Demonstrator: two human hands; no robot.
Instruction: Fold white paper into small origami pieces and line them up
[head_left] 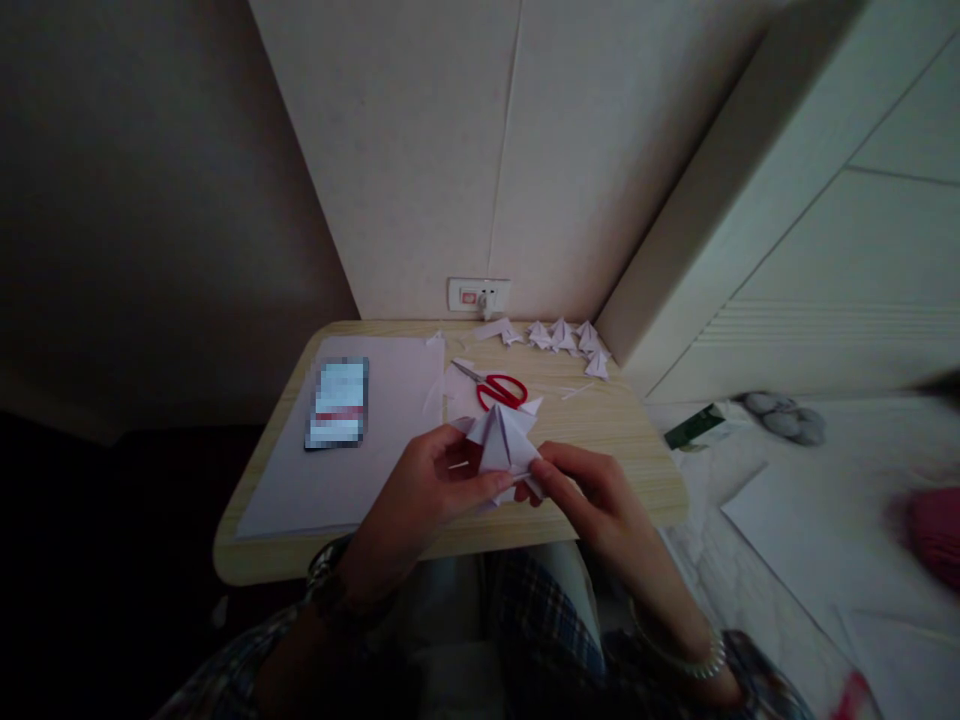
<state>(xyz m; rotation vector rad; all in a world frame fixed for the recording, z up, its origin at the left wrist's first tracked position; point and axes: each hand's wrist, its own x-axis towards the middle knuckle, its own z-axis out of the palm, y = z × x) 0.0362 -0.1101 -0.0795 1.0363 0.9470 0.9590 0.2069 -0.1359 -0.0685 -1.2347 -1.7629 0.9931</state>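
Both my hands hold a folded white paper piece (504, 440) just above the near edge of a small wooden table (600, 425). My left hand (420, 495) pinches its left side, fingers closed on the paper. My right hand (592, 495) pinches its lower right corner. Red-handled scissors (496, 387) lie on the table just behind the paper. Several finished folded paper pieces (566, 338) sit in a row at the table's far edge.
A large white sheet (352, 440) covers the table's left half with a phone (338, 402) lying on it. A wall socket (478, 295) is behind the table. To the right lie loose white sheets (817, 520), a green box (697, 428) and grey objects (784, 416).
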